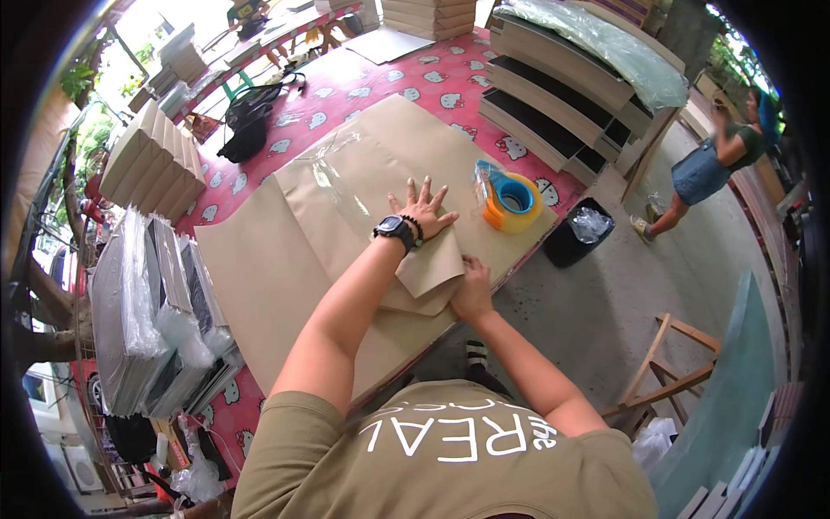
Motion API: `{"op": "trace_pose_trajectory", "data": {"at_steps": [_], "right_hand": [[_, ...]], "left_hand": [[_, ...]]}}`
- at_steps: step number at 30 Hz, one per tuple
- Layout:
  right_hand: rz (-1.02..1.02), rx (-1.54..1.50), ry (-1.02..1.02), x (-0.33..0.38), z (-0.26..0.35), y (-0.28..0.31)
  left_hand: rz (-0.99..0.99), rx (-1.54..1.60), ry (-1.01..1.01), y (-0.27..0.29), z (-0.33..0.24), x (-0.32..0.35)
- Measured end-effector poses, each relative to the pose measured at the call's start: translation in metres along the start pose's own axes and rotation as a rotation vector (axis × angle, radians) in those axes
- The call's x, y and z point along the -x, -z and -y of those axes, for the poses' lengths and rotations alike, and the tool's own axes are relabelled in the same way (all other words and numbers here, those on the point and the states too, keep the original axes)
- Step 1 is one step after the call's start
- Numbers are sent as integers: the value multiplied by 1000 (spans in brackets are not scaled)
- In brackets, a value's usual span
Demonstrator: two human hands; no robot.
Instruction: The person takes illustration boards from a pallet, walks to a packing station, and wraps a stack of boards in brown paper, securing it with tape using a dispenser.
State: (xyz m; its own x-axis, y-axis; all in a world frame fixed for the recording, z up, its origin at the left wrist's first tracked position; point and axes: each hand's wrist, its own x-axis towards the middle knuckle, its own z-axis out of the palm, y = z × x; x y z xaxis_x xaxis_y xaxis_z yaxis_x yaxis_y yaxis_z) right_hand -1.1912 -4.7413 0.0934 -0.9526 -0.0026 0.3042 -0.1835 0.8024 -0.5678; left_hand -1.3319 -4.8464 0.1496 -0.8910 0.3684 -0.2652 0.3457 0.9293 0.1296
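Note:
A brown paper [324, 233] wrap lies on the table in front of me, with shiny clear tape [332, 177] along its upper side. My left hand [422, 210] is pressed flat on the paper, fingers spread. Below it, a folded paper flap [432, 264] angles toward the table's near edge. My right hand [471, 292] grips the edge of this flap, its fingers curled and partly hidden. Right of my left hand, a tape dispenser [484, 177] with a blue top and a wide yellow roll [523, 221] rests on the brown sheet.
The table wears a pink patterned cover [346, 95]. A black bag [246, 130] and stacked wrapped boards [156, 164] lie leftward. Long panels [553, 95] are piled at back right. A bin [581, 232] stands beside the table; another person [713, 160] is beyond it, near a wooden frame [661, 368].

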Motion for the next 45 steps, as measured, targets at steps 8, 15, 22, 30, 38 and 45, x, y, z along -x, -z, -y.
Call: {"op": "trace_pose_trajectory", "data": {"at_steps": [8,15,22,30,38,45], "right_hand": [[686,-1222,-495,27,-28,28],[1210,-2143,-717,-1,-36,32],[1645,-2240,-654,-18,-50,27],[775,-700,208,-94,-108,60],[856,-42,731,-89,-69,29],[776,-137,945,-82,-51,18]], "left_hand": [[127,71,160,7,-7,-14],[279,-32,372,29,-40,-17],[313,-89,475,17,-59,-49],[388,-155,556,0,-58,-62],[384,-279,575,-21,-60,-76],[384,-298,610,-26,-57,-75]]}}
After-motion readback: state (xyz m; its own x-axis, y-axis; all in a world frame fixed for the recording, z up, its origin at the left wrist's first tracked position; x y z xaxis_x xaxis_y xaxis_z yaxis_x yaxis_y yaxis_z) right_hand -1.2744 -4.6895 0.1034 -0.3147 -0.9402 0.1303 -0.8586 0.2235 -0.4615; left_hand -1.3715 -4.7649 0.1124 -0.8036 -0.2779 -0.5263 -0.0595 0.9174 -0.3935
